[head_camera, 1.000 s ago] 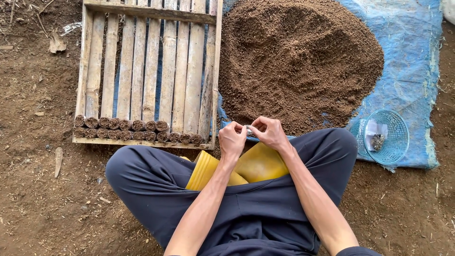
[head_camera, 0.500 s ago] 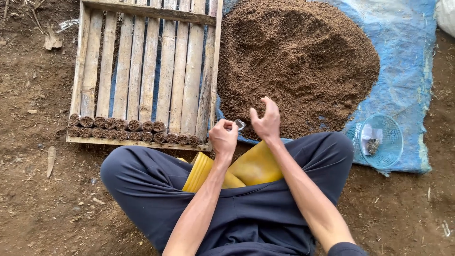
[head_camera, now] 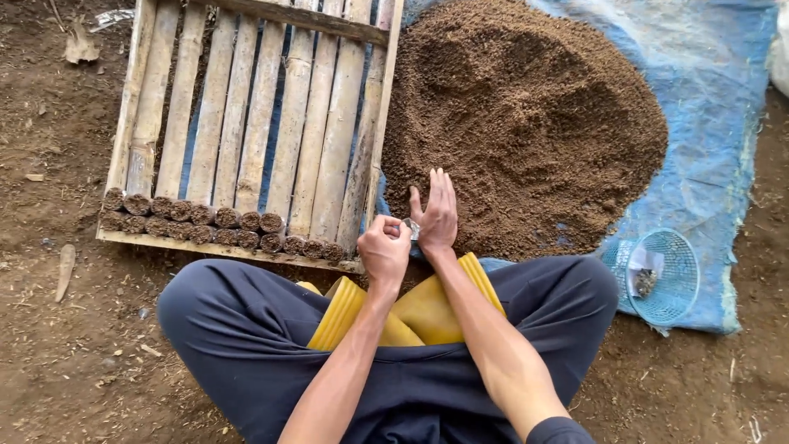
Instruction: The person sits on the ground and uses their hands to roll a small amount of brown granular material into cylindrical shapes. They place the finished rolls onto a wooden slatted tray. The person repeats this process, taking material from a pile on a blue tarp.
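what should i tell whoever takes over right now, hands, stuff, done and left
Left hand: closed around a small clear bag, held at the edge of the soil pile.
Right hand: open, fingers flat on the soil, thumb at the bag's mouth.
Things: bamboo tray to the left, with two rows of filled bags along its near edge. Blue basket sits to the right on the blue tarp.
Done: two rows are set in the tray.
Left: how full the held bag is cannot be seen; most of the tray has no bags.
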